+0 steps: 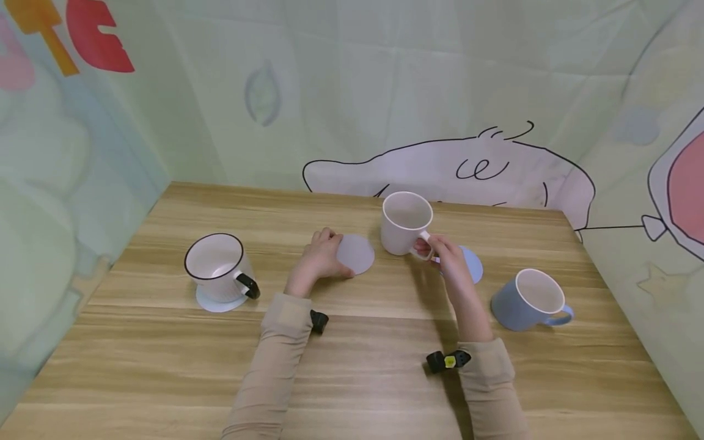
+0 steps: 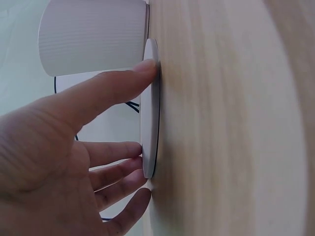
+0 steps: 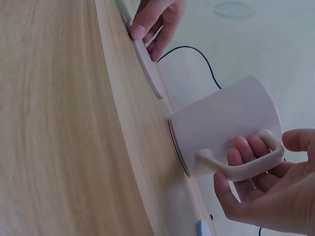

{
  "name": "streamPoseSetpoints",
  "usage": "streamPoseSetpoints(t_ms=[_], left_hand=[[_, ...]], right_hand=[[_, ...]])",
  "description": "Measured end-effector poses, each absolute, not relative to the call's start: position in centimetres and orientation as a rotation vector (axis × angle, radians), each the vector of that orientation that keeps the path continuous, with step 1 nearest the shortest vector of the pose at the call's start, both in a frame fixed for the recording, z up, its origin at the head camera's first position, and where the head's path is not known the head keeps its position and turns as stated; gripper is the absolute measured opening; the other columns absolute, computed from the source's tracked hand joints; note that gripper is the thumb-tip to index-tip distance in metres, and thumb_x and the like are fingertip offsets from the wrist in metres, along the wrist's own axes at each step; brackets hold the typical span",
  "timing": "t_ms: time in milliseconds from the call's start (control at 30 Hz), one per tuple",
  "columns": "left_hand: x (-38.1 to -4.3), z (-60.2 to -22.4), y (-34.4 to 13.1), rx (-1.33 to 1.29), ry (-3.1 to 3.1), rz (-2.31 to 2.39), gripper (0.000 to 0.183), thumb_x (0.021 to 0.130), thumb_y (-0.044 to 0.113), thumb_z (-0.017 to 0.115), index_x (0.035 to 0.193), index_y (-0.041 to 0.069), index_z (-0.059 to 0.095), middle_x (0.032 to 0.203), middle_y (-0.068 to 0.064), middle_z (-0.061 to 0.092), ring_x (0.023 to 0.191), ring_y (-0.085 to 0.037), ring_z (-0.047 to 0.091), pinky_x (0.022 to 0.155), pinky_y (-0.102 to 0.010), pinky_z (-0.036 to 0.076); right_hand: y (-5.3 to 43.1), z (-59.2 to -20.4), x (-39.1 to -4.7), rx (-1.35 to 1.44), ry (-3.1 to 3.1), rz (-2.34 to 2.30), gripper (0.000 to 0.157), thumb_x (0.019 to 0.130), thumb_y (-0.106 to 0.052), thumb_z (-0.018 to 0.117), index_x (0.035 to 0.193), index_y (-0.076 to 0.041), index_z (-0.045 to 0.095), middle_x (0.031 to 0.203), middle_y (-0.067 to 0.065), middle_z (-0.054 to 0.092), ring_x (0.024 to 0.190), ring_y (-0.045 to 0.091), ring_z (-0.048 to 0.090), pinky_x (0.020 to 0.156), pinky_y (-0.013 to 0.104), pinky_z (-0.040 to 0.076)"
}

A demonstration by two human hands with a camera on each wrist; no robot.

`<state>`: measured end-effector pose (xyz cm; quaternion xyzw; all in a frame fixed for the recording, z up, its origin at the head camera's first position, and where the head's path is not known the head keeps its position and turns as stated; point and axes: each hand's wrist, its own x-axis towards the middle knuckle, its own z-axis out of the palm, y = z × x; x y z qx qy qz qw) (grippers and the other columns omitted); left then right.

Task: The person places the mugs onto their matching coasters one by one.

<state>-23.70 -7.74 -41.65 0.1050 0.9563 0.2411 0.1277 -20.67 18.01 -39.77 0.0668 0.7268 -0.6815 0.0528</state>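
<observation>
My left hand (image 1: pixel 321 255) holds a round pale grey coaster (image 1: pixel 356 254) by its edge, thumb on the near side and fingers at the far side. In the left wrist view the coaster (image 2: pixel 150 113) lies flat, close over the wood. My right hand (image 1: pixel 448 256) grips the handle of a plain white mug (image 1: pixel 397 235), its fingers through the loop. The mug (image 3: pixel 226 123) stands upright just right of the grey coaster. Behind the right hand is a round blue coaster (image 1: pixel 473 264), partly hidden by it.
A white mug with a black rim and handle (image 1: pixel 217 269) stands on a pale blue coaster (image 1: pixel 211 304) at the left. To the right, a blue mug (image 1: pixel 525 299) stands directly on the wooden table (image 1: pixel 363 379). A printed cloth (image 1: pixel 352 91) hangs behind the table.
</observation>
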Motion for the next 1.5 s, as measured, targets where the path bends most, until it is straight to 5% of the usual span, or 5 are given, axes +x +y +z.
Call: streamPoseSetpoints(t_ms=[1500], left_hand=[[-23.4,-41.4,-7.9,0.337,2.784,0.691,0.091,0.074,0.036,0.081,0.145,0.000,0.038,0.141,-0.019,0.039,0.129,-0.034,0.034,0.103,-0.052,0.037]], right_hand=[[16.9,-40.4,-20.8,0.266,2.074,-2.331,0.027,0.101,-0.011,0.039,0.083,-0.011,0.059,0.072,-0.012,0.067,0.076,0.004,0.061,0.082,0.031,0.040]])
